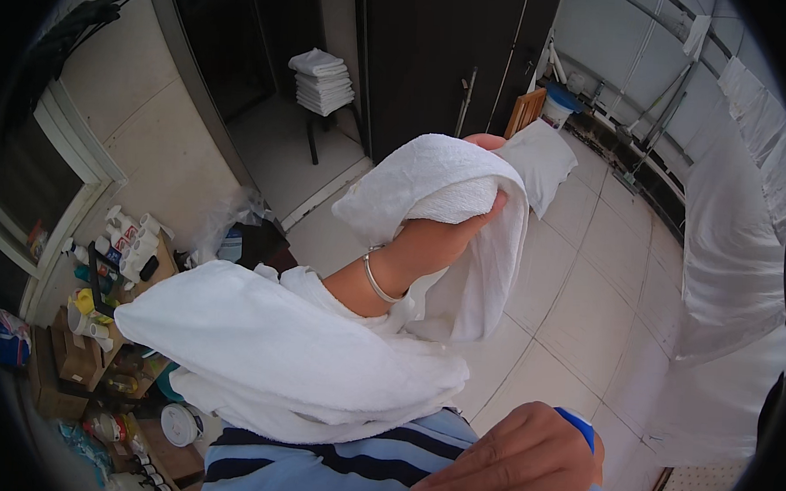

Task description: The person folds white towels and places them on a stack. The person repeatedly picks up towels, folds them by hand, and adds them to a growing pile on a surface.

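Observation:
My left hand [456,232] is out in front of me, gripping a white terry towel [436,162]. One part of the towel loops over the hand and another hangs beneath it. Reddish skin shows at the towel's far edge. More white towels [283,346] lie draped over my left forearm, above a metal bangle-ringed wrist. Close to my striped shirt [357,464], my right hand [515,461] has its fingers bent, and their tips are partly cut off by the frame. A blue and white item [576,424] shows behind that hand; what it is stays unclear.
A stack of folded white towels [321,84] rests on a stool in the doorway. Crowded shelves [126,326] with bottles and boxes stand at left. White sheets [728,260] hang at right. A white cloth [541,160] shows beyond my left hand, near a bucket [557,111].

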A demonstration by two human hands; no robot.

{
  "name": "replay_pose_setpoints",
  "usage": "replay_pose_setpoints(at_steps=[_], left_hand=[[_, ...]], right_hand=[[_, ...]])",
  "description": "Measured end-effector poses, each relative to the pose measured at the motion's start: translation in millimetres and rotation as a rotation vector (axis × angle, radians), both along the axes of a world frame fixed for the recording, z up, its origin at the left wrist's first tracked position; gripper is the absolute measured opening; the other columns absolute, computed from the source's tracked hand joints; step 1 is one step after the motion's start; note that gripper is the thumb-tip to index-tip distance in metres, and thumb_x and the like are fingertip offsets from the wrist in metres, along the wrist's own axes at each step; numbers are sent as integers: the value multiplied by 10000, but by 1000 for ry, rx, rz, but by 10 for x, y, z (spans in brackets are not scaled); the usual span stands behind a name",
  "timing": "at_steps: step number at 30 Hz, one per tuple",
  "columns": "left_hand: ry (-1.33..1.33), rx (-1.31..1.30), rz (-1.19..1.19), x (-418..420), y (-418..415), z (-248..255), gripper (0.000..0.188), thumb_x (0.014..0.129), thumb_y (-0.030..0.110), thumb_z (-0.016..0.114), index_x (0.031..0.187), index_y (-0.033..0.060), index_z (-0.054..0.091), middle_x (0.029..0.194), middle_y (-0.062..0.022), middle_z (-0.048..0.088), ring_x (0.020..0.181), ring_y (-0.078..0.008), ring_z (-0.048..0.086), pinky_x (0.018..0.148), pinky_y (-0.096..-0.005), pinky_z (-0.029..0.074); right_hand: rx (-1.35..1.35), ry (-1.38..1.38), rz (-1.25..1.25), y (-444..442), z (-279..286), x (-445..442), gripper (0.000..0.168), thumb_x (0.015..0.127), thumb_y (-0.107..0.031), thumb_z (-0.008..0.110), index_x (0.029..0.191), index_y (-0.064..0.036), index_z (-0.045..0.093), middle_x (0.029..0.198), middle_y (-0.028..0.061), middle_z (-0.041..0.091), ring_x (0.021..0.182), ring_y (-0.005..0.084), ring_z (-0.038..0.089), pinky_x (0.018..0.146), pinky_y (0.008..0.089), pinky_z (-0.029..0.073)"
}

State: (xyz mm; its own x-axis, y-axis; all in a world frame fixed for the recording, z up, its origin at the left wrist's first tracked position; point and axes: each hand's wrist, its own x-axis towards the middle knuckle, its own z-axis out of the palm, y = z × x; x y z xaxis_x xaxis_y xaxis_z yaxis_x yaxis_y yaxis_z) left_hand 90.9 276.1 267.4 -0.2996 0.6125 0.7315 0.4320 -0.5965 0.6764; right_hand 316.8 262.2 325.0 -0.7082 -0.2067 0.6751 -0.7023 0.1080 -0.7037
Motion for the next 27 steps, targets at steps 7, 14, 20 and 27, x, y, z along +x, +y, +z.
replay_pose_setpoints(at_steps=[7,14,20,27], left_hand=[[-31,-132,52,-206,294,-95,568,809,-7,565,1338,57,367,1247,-59,493,986,-121,529,885,-259,423],[-534,-404,8,-1063,378,-438,374,871,205,614,1190,28,532,1107,-58,579,1035,-157,530,919,-288,406],[-775,-319,-28,-2119,433,-844,429,920,287,568,1239,11,493,1139,-53,569,1060,-135,520,914,-277,410],[-876,-140,97,-3428,669,-914,529,894,351,600,1242,-11,433,1157,-82,539,1043,-134,527,913,-276,418]], right_hand=[[385,187,-1069,1375,-524,-1278,330,729,-3,691,1053,-15,627,895,107,667,707,260,635,668,295,513],[-226,-604,-609,2358,-888,-2397,200,865,-195,635,921,-9,686,734,30,642,672,108,584,640,264,488],[-687,-718,-640,2957,-1143,-3547,216,944,-230,500,962,-35,590,888,33,624,824,135,582,771,273,467],[-523,-351,-789,3435,-820,-4843,227,955,-214,467,902,-27,586,793,23,597,725,117,560,695,259,468]])
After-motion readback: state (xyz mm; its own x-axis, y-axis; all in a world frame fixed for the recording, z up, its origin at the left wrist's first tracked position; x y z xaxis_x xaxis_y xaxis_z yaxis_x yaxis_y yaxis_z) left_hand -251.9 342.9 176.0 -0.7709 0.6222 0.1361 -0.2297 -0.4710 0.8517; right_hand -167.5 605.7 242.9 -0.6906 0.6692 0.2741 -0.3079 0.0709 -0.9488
